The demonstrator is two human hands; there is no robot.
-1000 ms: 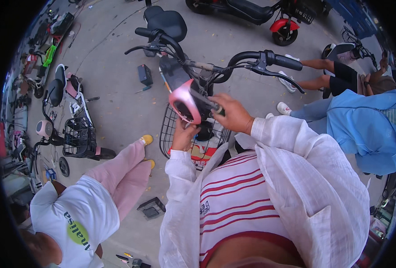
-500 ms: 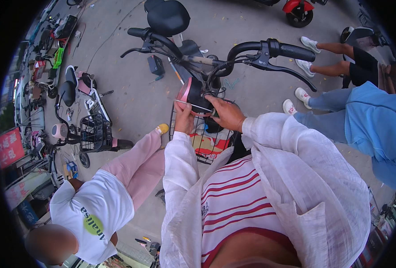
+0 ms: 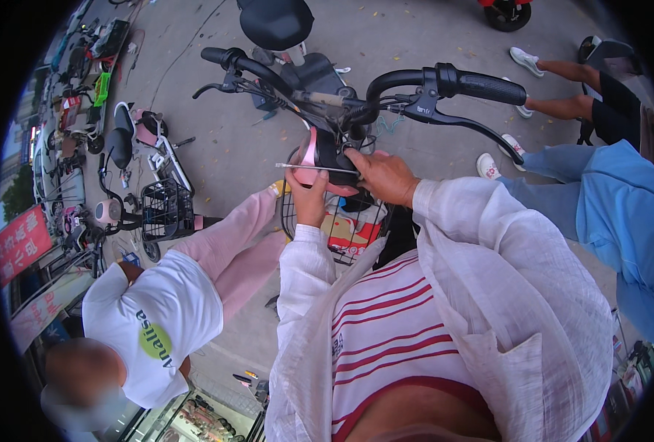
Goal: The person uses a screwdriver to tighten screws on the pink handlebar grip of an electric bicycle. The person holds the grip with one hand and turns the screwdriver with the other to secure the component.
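A pink and black headlight housing sits below the handlebar of an electric bike, tipped toward me. My left hand is closed at its near left side, with a thin metal rod pinched at the fingertips. The rod lies across the front of the housing; its kind cannot be told. My right hand grips the housing's right side, thumb on the black part, the other fingers partly hidden. Just beneath, a black wire basket holds a red and yellow package.
Brake levers and cables stick out near my right hand. A person in pink trousers stands at left beside a small bike with a basket. People, one in a blue top, are at right. The bike's black seat is beyond the handlebar.
The rod has turned nearer to level and shifted left, with my left hand. My right hand has moved slightly right on the housing. The view has shifted a little.
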